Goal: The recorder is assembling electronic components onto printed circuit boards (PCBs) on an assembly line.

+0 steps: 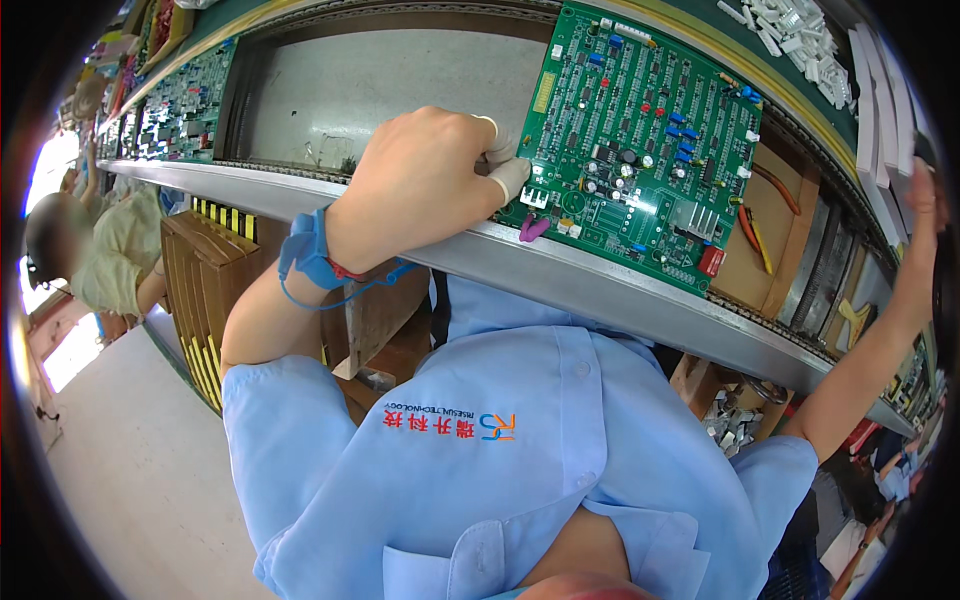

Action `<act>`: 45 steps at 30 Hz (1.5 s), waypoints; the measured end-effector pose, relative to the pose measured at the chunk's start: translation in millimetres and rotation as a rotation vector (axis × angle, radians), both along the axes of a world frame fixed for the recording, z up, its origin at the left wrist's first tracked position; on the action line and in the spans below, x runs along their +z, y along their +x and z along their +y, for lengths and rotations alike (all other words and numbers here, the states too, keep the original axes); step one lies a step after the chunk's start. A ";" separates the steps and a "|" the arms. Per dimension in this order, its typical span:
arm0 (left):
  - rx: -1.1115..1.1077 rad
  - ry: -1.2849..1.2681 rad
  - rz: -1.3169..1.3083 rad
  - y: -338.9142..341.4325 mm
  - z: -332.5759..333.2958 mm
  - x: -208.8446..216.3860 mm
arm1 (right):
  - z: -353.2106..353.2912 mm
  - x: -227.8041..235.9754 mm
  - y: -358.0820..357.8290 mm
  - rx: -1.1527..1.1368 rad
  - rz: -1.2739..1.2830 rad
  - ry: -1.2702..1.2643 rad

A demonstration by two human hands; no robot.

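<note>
Above the metal rail (pixel 590 277), the left hand (pixel 428 182) bends, fingers (pixel 512 178) closed on the circuit board (pixel 640 140); the right hand (pixel 926 200) stretches away, its hold I cannot tell.

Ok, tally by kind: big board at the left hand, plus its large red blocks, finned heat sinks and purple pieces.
Large green board at the left hand: 1
Large red block: 1
Finned heat sink: 1
Purple piece: 1
Total: 4
</note>
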State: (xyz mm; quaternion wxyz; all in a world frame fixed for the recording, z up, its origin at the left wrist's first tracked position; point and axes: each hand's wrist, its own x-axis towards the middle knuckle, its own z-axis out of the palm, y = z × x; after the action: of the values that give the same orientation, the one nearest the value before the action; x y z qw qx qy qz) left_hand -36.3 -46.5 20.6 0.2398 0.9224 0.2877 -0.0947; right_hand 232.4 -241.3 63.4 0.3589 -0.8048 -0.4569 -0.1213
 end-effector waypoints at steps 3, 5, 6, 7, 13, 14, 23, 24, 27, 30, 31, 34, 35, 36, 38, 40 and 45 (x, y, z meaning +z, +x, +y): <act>-0.116 -0.017 -0.001 13.2 16.2 -2.6 | -21.9 -8.2 -21.8 0.150 0.160 -0.029; -0.007 -0.021 -0.036 -1.8 37.1 -9.0 | 7.5 -17.8 -56.7 0.433 0.199 -0.133; 0.032 -0.060 -0.122 0.0 47.3 -8.7 | 22.4 -23.1 -73.0 0.517 0.174 -0.134; 0.044 -0.064 -0.128 -0.3 55.5 -13.0 | 34.6 -27.6 -91.7 0.540 0.170 -0.161; 0.222 -0.071 -0.517 18.5 59.1 0.0 | 55.8 -51.5 -125.3 0.550 -0.074 -0.360; 0.225 -0.053 -0.581 17.1 59.2 -3.5 | 56.2 -52.1 -128.1 0.535 -0.093 -0.402; 0.225 -0.108 -0.501 2.2 74.8 6.3 | 66.9 -51.3 -135.0 0.497 -0.164 -0.501; 0.225 -0.105 -0.510 2.3 78.0 0.2 | 67.8 -49.5 -134.6 0.495 -0.172 -0.500; 0.148 0.054 -0.741 -2.2 80.1 -29.5 | 66.7 -36.8 -135.4 0.528 -0.192 -0.472; 0.171 0.039 -0.680 0.3 89.3 -18.2 | 72.2 -24.9 -121.3 0.569 -0.135 -0.454; 0.191 0.040 -0.661 2.7 98.1 -9.7 | 68.6 -15.7 -116.1 0.511 -0.084 -0.422; 0.188 0.376 -0.714 6.5 148.5 14.3 | 62.8 -4.2 -104.7 0.437 0.020 -0.396; 0.205 0.501 -0.726 12.2 171.2 18.6 | 59.1 -1.1 -101.6 0.394 0.080 -0.441; 0.210 0.604 -0.698 18.8 197.3 21.0 | 55.8 -3.0 -98.9 0.414 0.063 -0.419; 0.079 0.911 -0.719 36.0 252.6 14.2 | 49.7 -7.4 -96.9 0.424 0.057 -0.406; 0.019 1.016 -0.551 56.0 295.1 -2.2 | 47.7 -14.5 -90.0 0.435 0.111 -0.424; -0.385 1.176 -0.224 85.8 331.0 8.8 | 28.1 -15.5 -70.1 0.357 0.109 -0.409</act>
State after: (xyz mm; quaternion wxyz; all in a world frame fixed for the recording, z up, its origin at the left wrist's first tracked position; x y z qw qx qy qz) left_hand 49.5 284.5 29.3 -0.3002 0.9396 0.0938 0.1351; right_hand 162.3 -213.2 47.8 0.2287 -0.7727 -0.5864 0.0819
